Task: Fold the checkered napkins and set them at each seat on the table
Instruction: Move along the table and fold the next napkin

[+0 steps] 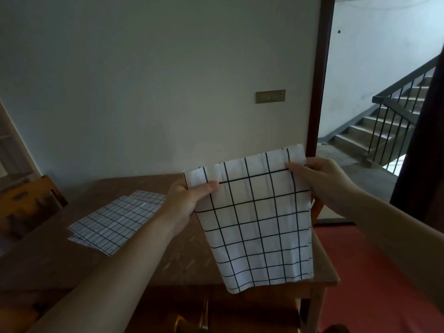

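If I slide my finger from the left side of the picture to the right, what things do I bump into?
wooden chair → napkins lying on the table → left hand → held checkered napkin → right hand → stairs

Single head view, looking forward and down over the table [168,255]

We see two bare forearms coming in from the bottom edge, no sleeves in view up to where the picture cuts them off. Left hand [186,200] and right hand [324,181] are both bare: no gloves, rings, watch or bands visible. Fingers [296,167] show short nails with no polish visible. Nothing else of the body shows.
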Tool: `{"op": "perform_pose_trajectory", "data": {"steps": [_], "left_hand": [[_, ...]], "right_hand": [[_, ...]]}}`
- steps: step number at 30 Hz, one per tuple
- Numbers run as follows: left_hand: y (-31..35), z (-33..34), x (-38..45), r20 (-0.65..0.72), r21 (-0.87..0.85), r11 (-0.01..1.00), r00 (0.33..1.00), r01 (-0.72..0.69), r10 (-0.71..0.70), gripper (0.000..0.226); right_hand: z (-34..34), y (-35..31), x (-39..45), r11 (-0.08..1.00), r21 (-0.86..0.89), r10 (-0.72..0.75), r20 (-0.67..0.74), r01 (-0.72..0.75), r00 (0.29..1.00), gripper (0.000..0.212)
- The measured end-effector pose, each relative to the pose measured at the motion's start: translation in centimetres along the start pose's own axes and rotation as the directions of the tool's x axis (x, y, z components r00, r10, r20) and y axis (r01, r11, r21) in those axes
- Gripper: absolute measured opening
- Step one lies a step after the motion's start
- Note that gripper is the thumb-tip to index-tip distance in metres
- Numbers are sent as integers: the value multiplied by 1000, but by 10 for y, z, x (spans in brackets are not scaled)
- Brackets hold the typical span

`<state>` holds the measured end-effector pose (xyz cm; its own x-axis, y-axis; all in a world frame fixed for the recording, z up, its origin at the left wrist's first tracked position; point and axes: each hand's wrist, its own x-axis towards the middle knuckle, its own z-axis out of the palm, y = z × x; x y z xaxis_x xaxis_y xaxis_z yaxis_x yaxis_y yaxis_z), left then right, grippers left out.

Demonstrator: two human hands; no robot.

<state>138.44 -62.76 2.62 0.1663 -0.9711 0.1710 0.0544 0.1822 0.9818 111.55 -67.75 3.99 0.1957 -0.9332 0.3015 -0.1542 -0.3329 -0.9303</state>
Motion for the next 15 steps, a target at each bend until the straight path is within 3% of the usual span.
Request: {"op": "perform_pose_trajectory", "data": {"steps": [3,15], "left_hand": [[0,-1,-1,-11,-2,1000,1000,-4,4,12],[-3,-7,-2,-22,-22,1000,1000,-19,19,12]], "right_hand": [[2,-2,0,999,-46,-9,1,9,1000,85],[2,-11,-5,996,-87,8,80,-1,997,112]]}}
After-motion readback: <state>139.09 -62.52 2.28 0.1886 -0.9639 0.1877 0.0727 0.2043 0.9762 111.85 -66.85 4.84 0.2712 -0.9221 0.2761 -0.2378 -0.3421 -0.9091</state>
